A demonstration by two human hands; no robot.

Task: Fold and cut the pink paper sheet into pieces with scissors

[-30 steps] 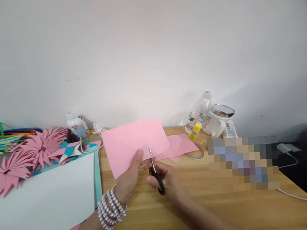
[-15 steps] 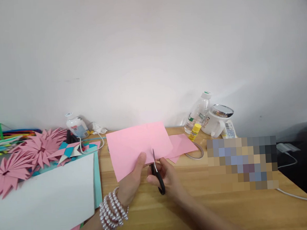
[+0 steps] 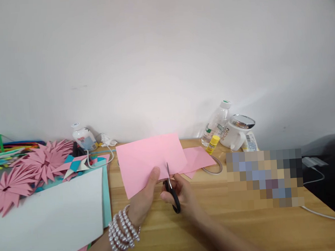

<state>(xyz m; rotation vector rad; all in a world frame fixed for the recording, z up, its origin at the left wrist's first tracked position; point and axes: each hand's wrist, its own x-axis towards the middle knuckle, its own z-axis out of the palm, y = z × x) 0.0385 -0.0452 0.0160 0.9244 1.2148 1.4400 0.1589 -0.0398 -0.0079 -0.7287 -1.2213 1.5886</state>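
Observation:
My left hand point(image 3: 147, 191), with a pearl bracelet point(image 3: 123, 232) at the wrist, grips a pink sheet of paper point(image 3: 146, 157) near its lower edge, thumb on top. The sheet is held up over the table. Black-handled scissors point(image 3: 175, 200) are in my right hand point(image 3: 183, 194), its fingers around the handles. Their blades point away from me and meet the paper's near edge, one blade showing over it. Behind the sheet's right end lies more pink paper point(image 3: 199, 157) on the table.
At the back right stand a yellow glue stick point(image 3: 213, 144), a clear bottle point(image 3: 217, 122) and a white mug point(image 3: 232, 136). Pink folded-paper flowers point(image 3: 44, 157), a large white sheet point(image 3: 62, 219) and a white bottle point(image 3: 84, 137) are on the left. A blurred patch covers the right side.
The right part of the pink sheet has shifted very slightly left. Both hands and the scissors stay in nearly the same place.

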